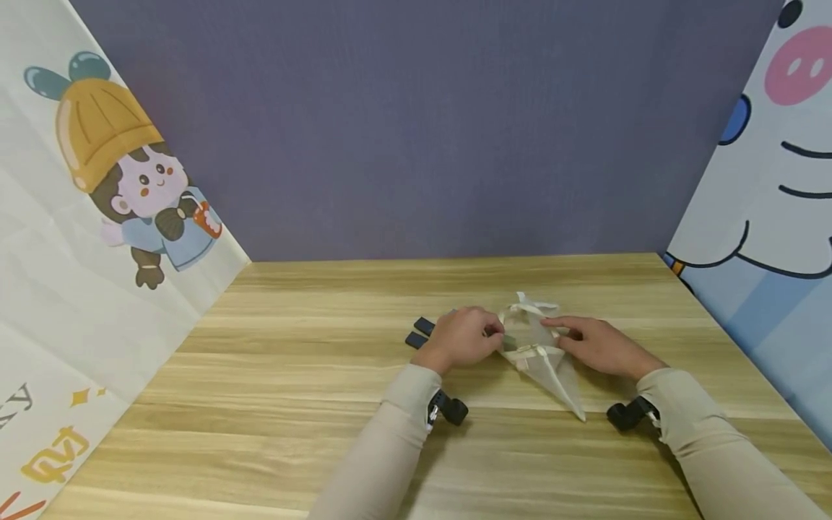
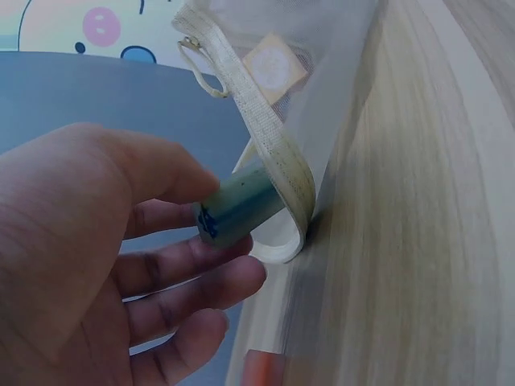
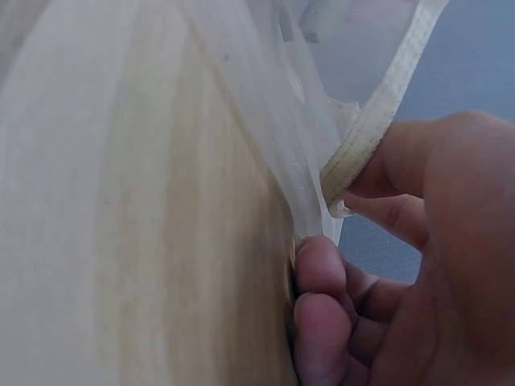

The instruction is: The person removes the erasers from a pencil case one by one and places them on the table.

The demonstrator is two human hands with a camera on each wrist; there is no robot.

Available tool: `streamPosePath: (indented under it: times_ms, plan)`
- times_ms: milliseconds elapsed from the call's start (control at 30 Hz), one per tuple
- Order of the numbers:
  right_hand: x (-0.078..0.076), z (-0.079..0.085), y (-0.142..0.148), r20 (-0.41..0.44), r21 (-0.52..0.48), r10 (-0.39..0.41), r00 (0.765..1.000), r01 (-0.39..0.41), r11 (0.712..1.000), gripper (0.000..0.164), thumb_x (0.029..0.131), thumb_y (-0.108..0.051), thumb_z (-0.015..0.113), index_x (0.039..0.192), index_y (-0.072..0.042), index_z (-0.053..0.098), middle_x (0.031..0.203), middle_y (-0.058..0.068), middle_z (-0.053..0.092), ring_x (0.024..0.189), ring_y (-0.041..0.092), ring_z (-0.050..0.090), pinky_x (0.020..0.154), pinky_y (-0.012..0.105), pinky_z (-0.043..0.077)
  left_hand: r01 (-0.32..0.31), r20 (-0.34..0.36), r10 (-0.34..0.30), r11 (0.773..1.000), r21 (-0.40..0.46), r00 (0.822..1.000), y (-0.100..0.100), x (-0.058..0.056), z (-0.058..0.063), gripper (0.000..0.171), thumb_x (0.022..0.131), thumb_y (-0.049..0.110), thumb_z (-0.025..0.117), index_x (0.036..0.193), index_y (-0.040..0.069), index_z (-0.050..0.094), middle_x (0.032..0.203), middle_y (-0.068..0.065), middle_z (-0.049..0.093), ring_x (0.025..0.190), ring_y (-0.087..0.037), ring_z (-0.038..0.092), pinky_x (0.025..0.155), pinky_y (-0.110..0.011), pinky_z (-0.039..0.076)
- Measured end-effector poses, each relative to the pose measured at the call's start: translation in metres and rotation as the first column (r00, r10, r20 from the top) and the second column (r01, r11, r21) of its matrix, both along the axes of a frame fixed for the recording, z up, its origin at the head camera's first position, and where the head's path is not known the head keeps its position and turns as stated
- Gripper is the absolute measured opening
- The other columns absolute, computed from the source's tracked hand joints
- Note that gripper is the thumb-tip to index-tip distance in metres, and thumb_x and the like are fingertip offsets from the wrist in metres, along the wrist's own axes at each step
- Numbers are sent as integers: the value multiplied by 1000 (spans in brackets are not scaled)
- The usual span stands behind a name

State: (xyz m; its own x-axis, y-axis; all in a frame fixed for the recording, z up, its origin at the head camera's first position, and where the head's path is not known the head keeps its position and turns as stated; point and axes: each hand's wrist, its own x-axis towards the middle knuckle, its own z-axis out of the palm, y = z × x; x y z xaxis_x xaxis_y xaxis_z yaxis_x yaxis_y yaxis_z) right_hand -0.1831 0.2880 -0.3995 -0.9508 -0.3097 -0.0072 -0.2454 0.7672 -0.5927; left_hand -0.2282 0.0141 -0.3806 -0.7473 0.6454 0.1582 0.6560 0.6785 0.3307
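My left hand (image 1: 463, 336) pinches a small greenish block (image 2: 237, 207) with blue markings on its near end, between thumb and fingers. The block's far end passes behind the rim band of a whitish mesh bag (image 1: 546, 368), at the bag's mouth. My right hand (image 1: 601, 347) grips the bag's opposite side. Its fingers close on the thin fabric near the cream rim band (image 3: 382, 112) in the right wrist view. The bag lies on the table with its mouth spread and one pointed corner toward me. A square label (image 2: 276, 68) shows through the mesh.
Dark flat blocks (image 1: 419, 334) lie on the wooden table (image 1: 273, 404) just left of my left hand, partly hidden by it. An orange piece (image 2: 264, 368) shows at the lower edge of the left wrist view. A purple-grey panel (image 1: 416, 130) stands behind the table.
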Motion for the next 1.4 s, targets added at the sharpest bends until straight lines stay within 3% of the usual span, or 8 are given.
streamPosePath:
  times_ms: [267, 433, 567, 867, 1167, 1300, 1400]
  plan:
    - [-1, -1, 0, 2, -2, -9, 1000, 9, 1000, 44, 104, -25, 56, 147, -15, 53, 82, 1, 55, 64, 17, 44, 63, 34, 39, 13, 33, -13, 1000, 1, 999, -4, 2, 4, 20, 99, 33, 59, 105, 27, 77, 98, 16, 66, 86, 1, 58, 76, -26, 49]
    - [0, 0, 2, -33, 15, -3, 999, 4, 1000, 44, 104, -24, 57, 146, -13, 54, 104, 7, 64, 73, 16, 48, 68, 36, 40, 16, 44, -16, 1000, -4, 999, -9, 6, 7, 18, 98, 32, 60, 103, 28, 77, 94, 18, 65, 82, 1, 57, 73, -25, 47]
    - [1, 0, 2, -41, 11, -20, 999, 20, 1000, 43, 104, -25, 57, 145, -15, 55, 126, 17, 62, 77, 17, 50, 69, 38, 41, 20, 31, -20, 1000, 3, 999, -13, 9, 7, 19, 98, 33, 60, 105, 27, 77, 93, 18, 64, 82, 0, 56, 72, -25, 47]
    - [-1, -4, 1, -51, 22, 8, 999, -7, 1000, 43, 104, -23, 57, 146, -14, 54, 139, 23, 54, 99, 23, 58, 75, 38, 44, 2, 28, -3, 1000, 15, 1000, -26, 13, 3, 21, 99, 35, 60, 109, 27, 77, 97, 18, 65, 86, 1, 56, 72, -23, 47]
    - [2, -3, 0, -65, 1, 9, 998, -9, 1000, 42, 104, -24, 56, 145, -13, 55, 139, 24, 55, 105, 28, 61, 77, 40, 46, 14, 30, -15, 998, 58, 999, -36, 17, 4, 20, 99, 34, 61, 109, 26, 76, 96, 19, 64, 85, 3, 57, 70, -22, 47]
    - [2, -2, 0, -40, -7, 16, 999, -16, 1000, 43, 105, -24, 56, 146, -12, 53, 115, 16, 64, 81, 19, 55, 69, 37, 41, 0, 10, 0, 998, 67, 1000, -43, 20, 4, 19, 98, 33, 64, 108, 24, 77, 92, 19, 65, 83, 3, 58, 73, -23, 48]
    - [2, -1, 1, -35, -5, 23, 999, -23, 1000, 43, 105, -25, 56, 146, -12, 53, 99, 6, 63, 70, 15, 46, 67, 35, 39, -5, 4, 5, 997, 74, 1000, -47, 19, 3, 18, 97, 32, 64, 107, 25, 77, 90, 19, 66, 82, 4, 58, 74, -24, 48]
